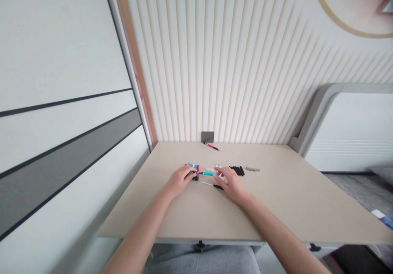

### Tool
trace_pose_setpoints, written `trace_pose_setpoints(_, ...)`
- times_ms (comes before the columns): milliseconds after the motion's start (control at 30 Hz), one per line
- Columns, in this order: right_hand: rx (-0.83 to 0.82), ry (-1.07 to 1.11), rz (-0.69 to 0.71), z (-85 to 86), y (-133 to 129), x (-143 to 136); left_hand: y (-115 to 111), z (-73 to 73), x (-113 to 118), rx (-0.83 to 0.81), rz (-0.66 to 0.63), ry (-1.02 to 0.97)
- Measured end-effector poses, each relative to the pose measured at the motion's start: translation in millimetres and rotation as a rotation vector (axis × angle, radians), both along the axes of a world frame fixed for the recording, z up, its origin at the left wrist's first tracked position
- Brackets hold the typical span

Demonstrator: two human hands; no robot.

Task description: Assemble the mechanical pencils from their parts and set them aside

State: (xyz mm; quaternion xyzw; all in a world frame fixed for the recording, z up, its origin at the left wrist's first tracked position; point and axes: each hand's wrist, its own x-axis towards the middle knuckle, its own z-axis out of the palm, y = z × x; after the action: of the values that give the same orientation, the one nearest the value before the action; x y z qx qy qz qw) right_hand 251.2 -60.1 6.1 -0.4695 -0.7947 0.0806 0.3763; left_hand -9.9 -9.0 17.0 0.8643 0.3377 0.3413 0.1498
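Note:
My left hand (178, 180) pinches a black and light-blue pen barrel (207, 174), held level with its blue end toward the right. Just beyond that end is my right hand (231, 184), its thumb and forefinger apart around small white parts (218, 166). Whether a tiny piece touches those fingertips cannot be made out. Partly behind the left hand lies a row of red, blue and black pen pieces (197, 167). Small clear pieces (210, 169) lie between the hands. Below the barrel rests a thin white rod with a black end (217, 186), partly covered by the right hand.
Black tubes (238, 170) lie in a row right of my right hand, with several small springs (252, 169) beyond them. A red and black pen (211, 146) lies at the back of the beige desk (294, 200), below a wall socket (207, 137). A white cabinet stands left.

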Motion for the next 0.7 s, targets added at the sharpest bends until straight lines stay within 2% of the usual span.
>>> trace_pose_setpoints(200, -0.033, 0.007, 0.092, -2.5, 1.3, -5.6, -5.1, -0.3, 4.2, -0.050, -0.037, -0.019)
trace_pose_setpoints(433, -0.109, -0.027, 0.182, -3.7, 1.9, -8.1, -8.2, 0.6, 6.4, -0.009, -0.044, -0.090)
trace_pose_setpoints(700, -0.145, 0.012, 0.210, -4.1, 0.8, -10.3, -7.9, 3.5, 6.0, -0.002, 0.011, -0.151)
